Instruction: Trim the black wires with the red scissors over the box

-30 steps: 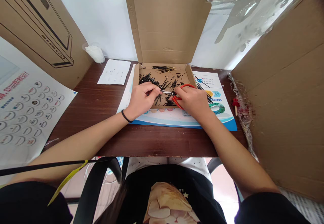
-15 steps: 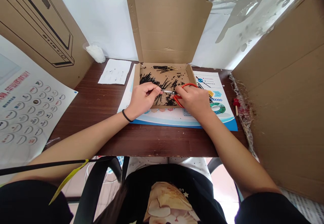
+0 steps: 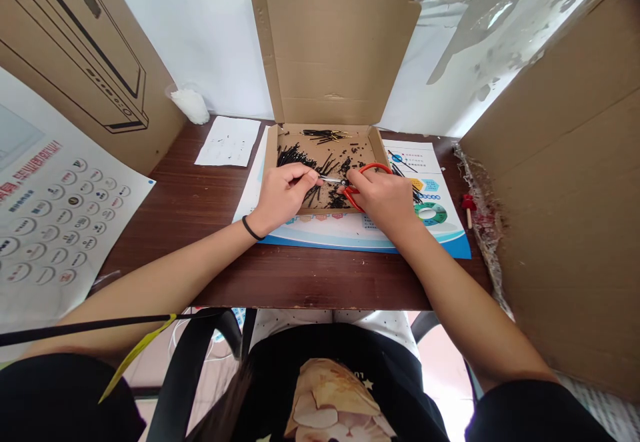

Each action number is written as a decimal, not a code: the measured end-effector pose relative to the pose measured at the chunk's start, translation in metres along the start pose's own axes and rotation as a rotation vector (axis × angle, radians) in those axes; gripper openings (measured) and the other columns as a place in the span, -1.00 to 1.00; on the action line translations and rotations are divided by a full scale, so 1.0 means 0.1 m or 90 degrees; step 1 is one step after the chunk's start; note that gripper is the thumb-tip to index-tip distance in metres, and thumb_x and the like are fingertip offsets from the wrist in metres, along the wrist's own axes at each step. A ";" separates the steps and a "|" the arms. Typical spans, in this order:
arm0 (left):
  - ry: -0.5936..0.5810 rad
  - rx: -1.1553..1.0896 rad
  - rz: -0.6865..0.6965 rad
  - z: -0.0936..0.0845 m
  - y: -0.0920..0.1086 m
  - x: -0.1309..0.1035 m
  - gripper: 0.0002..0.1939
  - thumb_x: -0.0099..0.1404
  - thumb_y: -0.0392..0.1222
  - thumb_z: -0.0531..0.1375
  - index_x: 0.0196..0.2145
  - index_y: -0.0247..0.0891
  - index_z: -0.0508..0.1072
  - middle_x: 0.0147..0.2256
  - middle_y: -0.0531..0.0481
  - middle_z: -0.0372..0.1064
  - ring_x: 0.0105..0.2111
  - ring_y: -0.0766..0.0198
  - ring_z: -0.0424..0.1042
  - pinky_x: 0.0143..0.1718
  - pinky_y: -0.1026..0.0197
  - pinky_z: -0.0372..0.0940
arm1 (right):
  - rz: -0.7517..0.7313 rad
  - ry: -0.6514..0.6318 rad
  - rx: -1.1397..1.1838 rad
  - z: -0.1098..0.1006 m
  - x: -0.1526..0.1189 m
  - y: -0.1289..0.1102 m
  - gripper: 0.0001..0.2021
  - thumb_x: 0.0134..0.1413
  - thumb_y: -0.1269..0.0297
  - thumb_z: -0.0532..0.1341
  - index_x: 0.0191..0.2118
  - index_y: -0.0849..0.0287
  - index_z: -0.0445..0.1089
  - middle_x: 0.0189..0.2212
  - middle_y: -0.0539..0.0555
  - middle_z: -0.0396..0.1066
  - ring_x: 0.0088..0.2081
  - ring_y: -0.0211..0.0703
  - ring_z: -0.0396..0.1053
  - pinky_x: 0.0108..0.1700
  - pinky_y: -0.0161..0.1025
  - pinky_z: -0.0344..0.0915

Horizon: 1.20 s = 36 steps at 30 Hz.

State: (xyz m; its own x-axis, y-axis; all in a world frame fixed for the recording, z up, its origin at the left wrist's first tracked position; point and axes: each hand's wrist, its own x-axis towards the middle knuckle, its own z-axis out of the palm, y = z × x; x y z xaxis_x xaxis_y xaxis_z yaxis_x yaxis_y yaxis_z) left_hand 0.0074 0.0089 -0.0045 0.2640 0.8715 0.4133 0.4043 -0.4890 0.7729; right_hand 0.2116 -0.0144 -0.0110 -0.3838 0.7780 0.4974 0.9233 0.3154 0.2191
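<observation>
Red-handled scissors (image 3: 376, 166) are in my right hand (image 3: 386, 197), with the blades pointing left over the box. My left hand (image 3: 286, 192) is pinched at the blade tips; whatever lies between its fingertips is too small to make out. Both hands are over the front part of an open cardboard box (image 3: 345, 42). Inside it, a pile of thin black sticks (image 3: 295, 155) lies on the left, and a small bundle of black pieces with gold ends (image 3: 325, 135) lies at the back. Short black bits (image 3: 336, 198) are scattered on the right and at the front.
The box stands on a printed poster (image 3: 320, 234) on a brown table (image 3: 310, 282). More black sticks (image 3: 416, 192) lie right of the box. White paper (image 3: 227, 141) and a white bag (image 3: 190, 105) are at the back left. Large cardboard (image 3: 565, 182) walls in the right side.
</observation>
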 end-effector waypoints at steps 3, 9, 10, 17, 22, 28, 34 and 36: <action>0.000 -0.001 0.010 0.00 0.00 -0.01 -0.70 0.33 -0.12 0.12 -0.42 -0.27 0.58 -0.42 -0.02 0.50 -0.42 0.30 0.38 -0.38 0.22 0.20 | -0.001 -0.007 0.001 -0.02 0.00 0.01 -0.62 0.35 0.12 -0.02 -0.25 0.16 0.50 -0.51 0.07 0.46 -0.50 -0.24 0.23 -0.46 -0.22 -0.23; -0.001 0.033 0.029 0.02 -0.01 -0.01 -0.72 0.33 -0.13 0.13 -0.41 -0.25 0.59 -0.48 0.01 0.45 -0.51 0.34 0.28 -0.47 0.22 0.12 | 0.042 -0.046 0.031 -0.01 0.01 0.02 -0.69 0.29 0.25 0.02 -0.34 0.16 0.48 -0.52 0.06 0.47 -0.50 -0.25 0.24 -0.46 -0.23 -0.25; 0.000 0.040 0.022 0.02 -0.01 -0.01 -0.72 0.33 -0.14 0.13 -0.41 -0.25 0.60 -0.48 0.01 0.45 -0.51 0.34 0.28 -0.47 0.22 0.12 | 0.059 -0.049 0.045 0.01 0.01 0.02 -0.68 0.30 0.20 0.03 -0.34 0.16 0.48 -0.51 0.06 0.48 -0.49 -0.24 0.25 -0.45 -0.23 -0.25; 0.015 0.064 0.010 0.04 -0.01 0.00 -0.71 0.35 -0.13 0.11 -0.39 -0.25 0.59 -0.40 -0.02 0.50 -0.44 0.30 0.36 -0.39 0.21 0.18 | 0.097 0.012 0.088 0.04 0.00 0.04 -0.64 0.24 -0.03 0.11 -0.23 0.14 0.52 -0.44 0.07 0.52 -0.41 -0.18 0.35 -0.45 -0.25 -0.21; 0.024 0.085 0.012 0.04 0.01 0.00 -0.72 0.35 -0.12 0.12 -0.38 -0.24 0.59 -0.44 -0.01 0.45 -0.44 0.29 0.35 -0.40 0.20 0.17 | 0.032 0.004 0.060 0.00 -0.01 0.05 -0.66 0.26 0.02 0.09 -0.26 0.14 0.51 -0.46 0.09 0.50 -0.41 -0.16 0.31 -0.43 -0.21 -0.18; 0.010 0.091 0.024 0.03 0.01 -0.01 -0.72 0.35 -0.13 0.12 -0.38 -0.23 0.60 -0.49 0.01 0.38 -0.49 0.31 0.28 -0.43 0.19 0.11 | 0.002 0.014 0.024 0.00 -0.01 0.07 -0.69 0.30 0.12 0.06 -0.28 0.14 0.49 -0.48 0.08 0.49 -0.43 -0.18 0.28 -0.42 -0.20 -0.16; -0.005 0.077 0.017 0.03 0.00 -0.01 -0.70 0.36 -0.12 0.11 -0.38 -0.24 0.61 -0.47 0.00 0.41 -0.48 0.31 0.28 -0.44 0.20 0.11 | -0.026 0.028 -0.018 -0.03 -0.01 0.07 -0.74 0.28 0.33 0.05 -0.25 0.13 0.50 -0.49 0.06 0.48 -0.41 -0.19 0.27 -0.39 -0.19 -0.11; -0.008 0.074 0.020 0.03 -0.01 -0.01 -0.70 0.35 -0.12 0.12 -0.38 -0.24 0.61 -0.48 0.00 0.40 -0.49 0.31 0.28 -0.44 0.20 0.10 | -0.030 0.026 -0.019 -0.04 -0.01 0.06 -0.74 0.27 0.35 0.05 -0.24 0.13 0.50 -0.48 0.07 0.48 -0.41 -0.19 0.27 -0.39 -0.19 -0.10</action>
State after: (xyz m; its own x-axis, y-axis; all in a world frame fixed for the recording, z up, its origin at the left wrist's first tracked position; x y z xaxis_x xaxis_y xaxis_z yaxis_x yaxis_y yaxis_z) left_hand 0.0091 0.0080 -0.0069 0.2884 0.8554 0.4301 0.4947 -0.5178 0.6980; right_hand 0.2175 -0.0151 -0.0068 -0.4277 0.7398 0.5194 0.9036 0.3343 0.2678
